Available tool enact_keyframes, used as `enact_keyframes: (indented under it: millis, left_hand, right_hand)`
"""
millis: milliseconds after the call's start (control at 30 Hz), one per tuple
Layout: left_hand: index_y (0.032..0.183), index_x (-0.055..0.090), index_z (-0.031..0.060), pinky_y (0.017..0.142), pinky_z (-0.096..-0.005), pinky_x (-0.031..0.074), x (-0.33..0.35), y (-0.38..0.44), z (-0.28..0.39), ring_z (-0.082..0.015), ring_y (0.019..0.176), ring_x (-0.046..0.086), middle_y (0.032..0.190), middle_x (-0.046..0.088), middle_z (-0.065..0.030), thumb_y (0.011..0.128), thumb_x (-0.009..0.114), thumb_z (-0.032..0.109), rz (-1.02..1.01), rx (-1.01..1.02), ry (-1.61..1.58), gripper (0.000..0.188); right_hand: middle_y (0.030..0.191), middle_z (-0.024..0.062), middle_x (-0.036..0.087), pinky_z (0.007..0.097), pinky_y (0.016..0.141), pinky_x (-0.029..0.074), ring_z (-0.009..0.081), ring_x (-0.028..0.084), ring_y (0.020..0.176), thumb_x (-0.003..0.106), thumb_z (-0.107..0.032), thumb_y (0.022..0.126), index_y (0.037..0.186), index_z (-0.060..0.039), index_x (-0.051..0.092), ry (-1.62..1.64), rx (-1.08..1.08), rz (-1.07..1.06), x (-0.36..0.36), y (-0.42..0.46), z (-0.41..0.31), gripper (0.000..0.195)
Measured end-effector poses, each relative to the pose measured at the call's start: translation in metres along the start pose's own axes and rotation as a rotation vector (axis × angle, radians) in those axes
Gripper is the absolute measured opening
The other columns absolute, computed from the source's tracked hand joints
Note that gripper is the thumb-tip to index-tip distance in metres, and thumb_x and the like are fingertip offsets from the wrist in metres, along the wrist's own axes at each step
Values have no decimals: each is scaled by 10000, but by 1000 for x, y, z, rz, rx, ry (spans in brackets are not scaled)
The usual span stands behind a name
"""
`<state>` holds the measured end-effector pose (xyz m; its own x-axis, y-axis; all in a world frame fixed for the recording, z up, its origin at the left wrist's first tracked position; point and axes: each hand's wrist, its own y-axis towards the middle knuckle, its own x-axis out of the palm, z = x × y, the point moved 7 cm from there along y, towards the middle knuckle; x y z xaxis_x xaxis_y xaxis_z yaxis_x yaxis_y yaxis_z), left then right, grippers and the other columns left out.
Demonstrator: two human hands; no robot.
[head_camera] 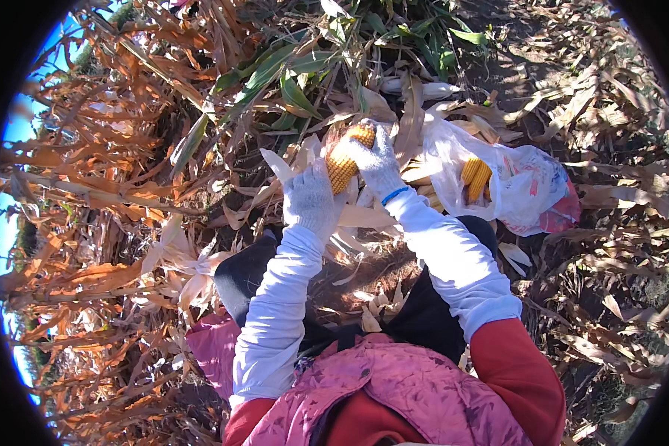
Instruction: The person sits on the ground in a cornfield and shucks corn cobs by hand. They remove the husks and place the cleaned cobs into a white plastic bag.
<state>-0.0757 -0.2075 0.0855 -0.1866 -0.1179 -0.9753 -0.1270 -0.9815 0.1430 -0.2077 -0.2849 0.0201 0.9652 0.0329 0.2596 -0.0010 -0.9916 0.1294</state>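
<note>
A yellow ear of corn, its kernels bare, lies between my two gloved hands in front of me. My left hand, in a pale knitted glove, holds its lower left side, with pale husk around the fingers. My right hand, in a matching glove with a blue band at the wrist, grips it from the upper right, its fingers across the kernels. Yellow kernels also show above those fingers; whether they belong to the same ear, I cannot tell. Husk leaves hang under the hands.
A white and red plastic bag lies open at the right, with husked ears of corn in its mouth. Dry brown corn stalks fill the left. Green corn leaves lie ahead, and dry husks cover the ground around my knees.
</note>
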Motion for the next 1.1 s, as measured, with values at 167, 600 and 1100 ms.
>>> enact_keyframes:
  millis: [167,600,1100]
  left_hand:
    - [1293,516,13,868,-338,537,38,6,-32,-203,998,661,1129,664,-105,744,843,187,55,-185,-857,662]
    - [1260,530,22,784,-293,539,17,-31,-44,-152,887,638,1034,623,-60,940,664,200,412,-344,-1845,390]
    - [901,554,40,653,-285,494,-37,19,-35,-152,674,586,778,634,-83,1043,514,248,392,-255,-1825,255]
  right_hand:
    - [1324,180,564,356,1027,456,255,571,1199,673,-288,940,1466,-25,372,-170,91,-219,22,-12,-9,661]
    - [1168,125,684,349,941,494,241,648,1078,755,-179,756,1356,-26,512,-524,460,-757,68,-83,-33,666]
    - [1157,163,654,372,955,477,274,635,1092,823,-340,724,1340,-16,498,-428,290,-633,49,-70,16,768]
